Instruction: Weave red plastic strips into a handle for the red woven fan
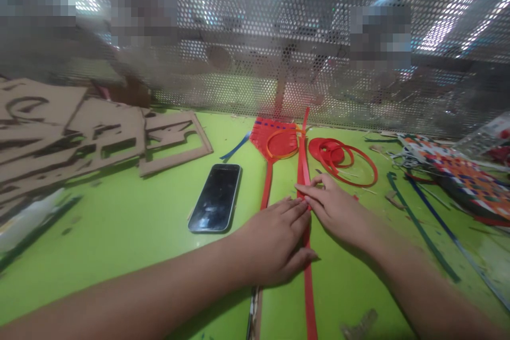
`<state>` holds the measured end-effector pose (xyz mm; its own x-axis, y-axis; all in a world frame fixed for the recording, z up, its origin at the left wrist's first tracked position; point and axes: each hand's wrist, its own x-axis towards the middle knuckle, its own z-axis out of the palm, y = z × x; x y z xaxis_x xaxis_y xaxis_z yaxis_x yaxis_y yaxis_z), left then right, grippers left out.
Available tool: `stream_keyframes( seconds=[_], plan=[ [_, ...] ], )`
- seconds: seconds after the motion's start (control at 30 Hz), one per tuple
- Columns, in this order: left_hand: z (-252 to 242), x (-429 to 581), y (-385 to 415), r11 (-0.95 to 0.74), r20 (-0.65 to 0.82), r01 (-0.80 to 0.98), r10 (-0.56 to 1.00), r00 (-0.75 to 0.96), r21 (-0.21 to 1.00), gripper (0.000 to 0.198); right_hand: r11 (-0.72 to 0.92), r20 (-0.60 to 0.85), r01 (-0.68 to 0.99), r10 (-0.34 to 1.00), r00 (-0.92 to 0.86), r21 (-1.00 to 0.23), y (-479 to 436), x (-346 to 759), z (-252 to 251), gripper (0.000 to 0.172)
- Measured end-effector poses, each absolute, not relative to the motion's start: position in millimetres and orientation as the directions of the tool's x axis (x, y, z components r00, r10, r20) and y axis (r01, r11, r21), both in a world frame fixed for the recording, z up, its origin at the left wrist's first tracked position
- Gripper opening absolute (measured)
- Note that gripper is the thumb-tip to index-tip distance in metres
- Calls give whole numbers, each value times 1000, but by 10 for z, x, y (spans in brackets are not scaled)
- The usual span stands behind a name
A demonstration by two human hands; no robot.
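Note:
A long red strip (309, 287) runs away from me along the green table, with a second red length folded over it further up. My left hand (279, 239) lies palm down across the strip, fingers stretched out and thumb apart, fingertips pressing on it. From the other side, my right hand (332, 204) pinches the strip between thumb and fingers beside the left fingertips. Beyond them is a flat red piece (265, 138) with blue stitches along its top and a red strip tail. An orange ring (274, 155) lies over its right part.
A phone (217, 199) lies left of my hands. Cardboard cut-outs (175, 162) are piled at the left. Red coils (334, 154) sit right of the strip. A multicoloured woven piece (458, 164) and a green strip (426, 234) are further right. A perforated metal screen (239, 64) stands behind.

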<state>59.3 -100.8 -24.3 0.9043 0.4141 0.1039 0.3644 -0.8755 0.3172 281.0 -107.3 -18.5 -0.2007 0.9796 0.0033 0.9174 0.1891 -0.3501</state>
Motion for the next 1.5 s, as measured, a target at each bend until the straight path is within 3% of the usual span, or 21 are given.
stream_keyframes(
  seconds=[0.1,0.2,0.37,0.5,0.77,0.97,1.33,1.5],
  plan=[
    [-195,607,-960,-870,139,400,452,881,288,60,180,-8,917,981,-196,-355,-1079,2817,-180,44],
    [-188,591,-846,-808,178,547,584,792,218,52,174,-36,924,980,-198,-342,-1078,2807,-153,45],
    [-266,519,-695,-639,75,754,768,636,154,69,137,-77,936,982,-170,-323,-1076,2797,-119,48],
    [-276,523,-757,-646,-12,752,758,653,131,77,127,-92,935,982,-166,-330,-1083,2794,-105,48],
    [-273,556,-853,-662,37,744,749,662,94,74,113,-99,938,983,-153,-327,-1080,2790,-95,48],
    [-275,515,-777,-651,99,757,758,645,55,56,132,-88,937,982,-169,-323,-1077,2795,-100,48],
    [-258,498,-721,-650,46,759,760,649,29,60,125,-101,939,981,-165,-321,-1085,2789,-86,49],
    [-253,499,-728,-640,155,751,768,622,160,49,139,-81,938,982,-173,-316,-1080,2792,-99,48]
  ],
)
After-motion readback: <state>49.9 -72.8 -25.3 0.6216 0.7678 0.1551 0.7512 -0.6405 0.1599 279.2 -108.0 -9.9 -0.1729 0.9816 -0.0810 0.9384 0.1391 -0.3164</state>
